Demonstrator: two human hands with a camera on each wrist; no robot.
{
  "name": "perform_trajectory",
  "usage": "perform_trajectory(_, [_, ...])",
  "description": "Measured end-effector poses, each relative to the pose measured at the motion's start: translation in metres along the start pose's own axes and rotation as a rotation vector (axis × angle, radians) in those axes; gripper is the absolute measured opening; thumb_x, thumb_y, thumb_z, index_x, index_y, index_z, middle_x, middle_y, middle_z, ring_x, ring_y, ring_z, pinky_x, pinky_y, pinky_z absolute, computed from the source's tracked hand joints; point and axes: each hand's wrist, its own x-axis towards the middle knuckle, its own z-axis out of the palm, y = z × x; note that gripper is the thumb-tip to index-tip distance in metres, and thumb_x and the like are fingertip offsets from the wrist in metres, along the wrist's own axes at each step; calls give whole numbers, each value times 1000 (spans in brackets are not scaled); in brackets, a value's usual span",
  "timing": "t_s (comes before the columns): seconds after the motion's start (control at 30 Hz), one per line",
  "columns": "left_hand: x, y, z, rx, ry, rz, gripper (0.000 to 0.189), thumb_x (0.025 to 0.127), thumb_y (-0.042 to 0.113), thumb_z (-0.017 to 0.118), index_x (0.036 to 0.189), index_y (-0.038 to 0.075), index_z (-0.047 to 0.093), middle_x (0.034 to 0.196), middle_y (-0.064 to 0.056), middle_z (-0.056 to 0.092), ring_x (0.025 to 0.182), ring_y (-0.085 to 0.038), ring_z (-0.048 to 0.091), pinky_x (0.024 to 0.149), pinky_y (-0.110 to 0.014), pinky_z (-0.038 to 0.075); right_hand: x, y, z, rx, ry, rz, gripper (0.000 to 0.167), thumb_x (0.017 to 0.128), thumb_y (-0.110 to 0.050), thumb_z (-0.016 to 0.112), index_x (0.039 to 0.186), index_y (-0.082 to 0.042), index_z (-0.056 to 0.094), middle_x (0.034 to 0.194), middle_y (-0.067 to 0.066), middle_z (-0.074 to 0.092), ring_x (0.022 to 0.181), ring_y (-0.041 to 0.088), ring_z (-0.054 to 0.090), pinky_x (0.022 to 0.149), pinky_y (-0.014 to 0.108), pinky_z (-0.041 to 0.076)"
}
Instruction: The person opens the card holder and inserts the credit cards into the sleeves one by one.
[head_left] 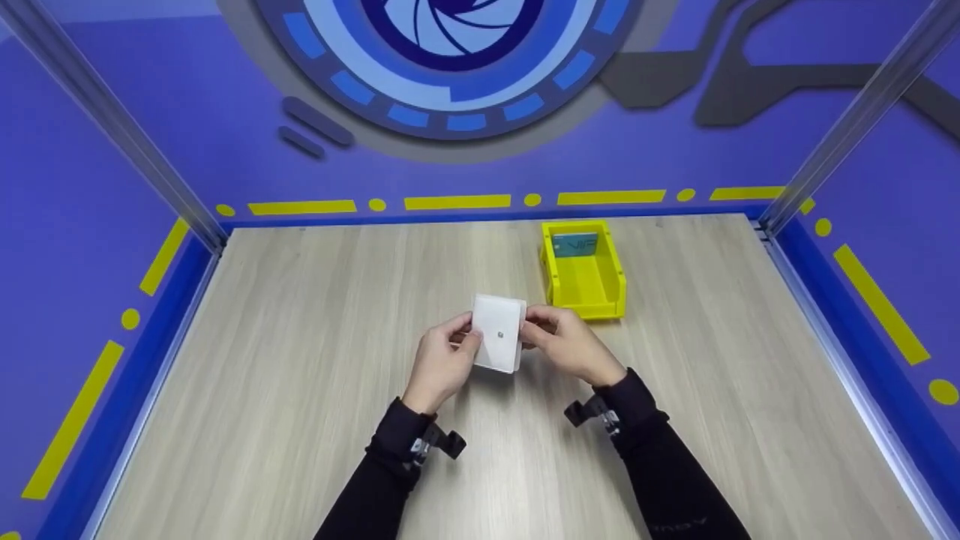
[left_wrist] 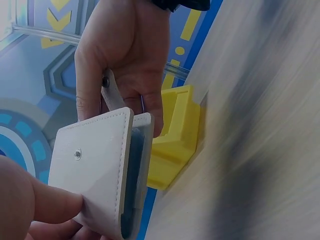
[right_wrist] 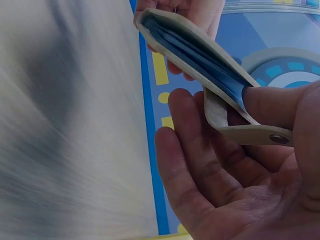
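Fingers of left hand (head_left: 439,365) and right hand (head_left: 576,349) pinch a white wallet (head_left: 493,319) between them above the desk (head_left: 337,300), strap (right_wrist: 250,135) unsnapped but covers (left_wrist: 97,167) not yet spread wide, a teal card (head_left: 574,244) leaning in the yellow bin (head_left: 602,310) beyond the right hand's fingers.

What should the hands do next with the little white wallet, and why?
Maybe the right hand should gently open the white wallet: its strap is unsnapped, its covers stand slightly apart, and a card is in the yellow bin.
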Motion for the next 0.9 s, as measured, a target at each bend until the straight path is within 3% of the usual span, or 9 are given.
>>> perform_trajectory(0.17, [-2,0,0,34,-21,9,41,104,13,64,143,3,71,119,-13,80,104,-23,73,91,-37,59,0,2,2,5,3,7,24,113,-18,62,127,-1,73,120,18,76,102,21,73,96,44,64])
perform_trajectory(0.3, [-2,1,2,56,-21,11,40,103,17,68,142,7,73,118,-9,80,101,-20,73,86,-33,60,0,2,3,-5,37,6,21,111,-14,62,122,-1,74,114,15,77,98,20,71,91,38,63])
perform_trajectory(0.43, [-3,2,4,108,32,15,45,102,23,74,144,8,71,126,-7,79,103,-19,73,85,-33,60,0,0,4,-9,78,8,19,109,-12,63,117,-1,76,108,13,77,94,19,71,88,36,63])
perform_trajectory(0.57, [-7,7,7,190,107,35,46,98,31,81,139,11,71,124,-2,75,103,-17,70,85,-33,57,0,-1,6,-7,116,26,18,107,-11,65,115,-2,78,104,11,77,90,18,70,89,44,64])
perform_trajectory(0.73, [-14,14,11,273,181,131,35,94,34,87,119,14,74,110,-3,72,98,-17,67,84,-32,54,0,0,7,0,138,32,17,106,-9,65,115,-2,78,107,12,78,92,18,72,87,36,64])
perform_trajectory(0.9, [-23,19,20,409,159,265,38,92,45,90,109,16,72,102,0,70,94,-16,64,81,-30,52,0,1,7,-25,143,12,15,107,-10,65,110,-4,78,106,11,77,92,18,71,83,28,61])
